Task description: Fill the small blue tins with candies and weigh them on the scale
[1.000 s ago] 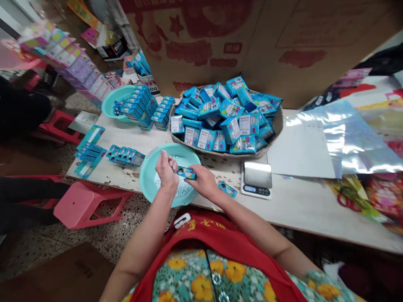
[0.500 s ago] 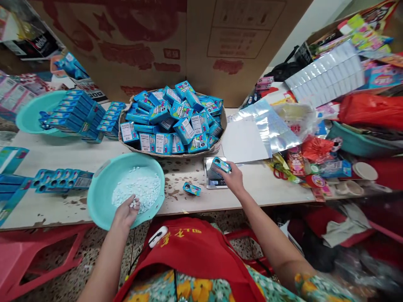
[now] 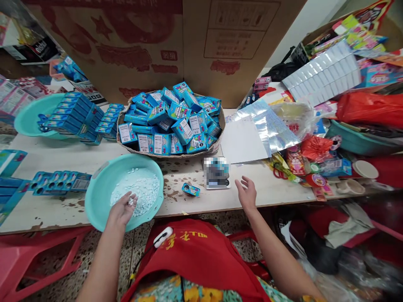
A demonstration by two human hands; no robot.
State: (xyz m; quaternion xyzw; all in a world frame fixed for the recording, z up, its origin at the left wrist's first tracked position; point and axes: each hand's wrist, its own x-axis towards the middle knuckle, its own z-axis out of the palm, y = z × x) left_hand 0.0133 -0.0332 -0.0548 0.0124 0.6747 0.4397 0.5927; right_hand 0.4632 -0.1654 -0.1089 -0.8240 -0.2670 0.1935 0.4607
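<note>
Over the turquoise basin (image 3: 96, 197), my left hand (image 3: 122, 209) is turned palm up, its fingers curled around a few small white candies. More white candies (image 3: 143, 184) lie loose in the basin below it. My right hand (image 3: 247, 193) is empty with its fingers apart, just right of a small digital scale (image 3: 218, 184). Something blue and dark sits on the scale, blurred by pixelation. Left of the scale a small blue candy box (image 3: 190, 189) lies on the table, with a dark round opening at one end.
Behind the basin stands a shallow carton (image 3: 170, 155) heaped with blue boxes (image 3: 179, 111). Stacked blue boxes (image 3: 74, 113) and a box row (image 3: 59, 181) are at left. A white sheet (image 3: 244, 140) and mixed packaging lie right. A large cardboard box (image 3: 189, 50) rises behind.
My right hand has let go of the blue box at the scale and moved right, opening. My left hand stays over the basin with candies, its fingers slightly looser.
</note>
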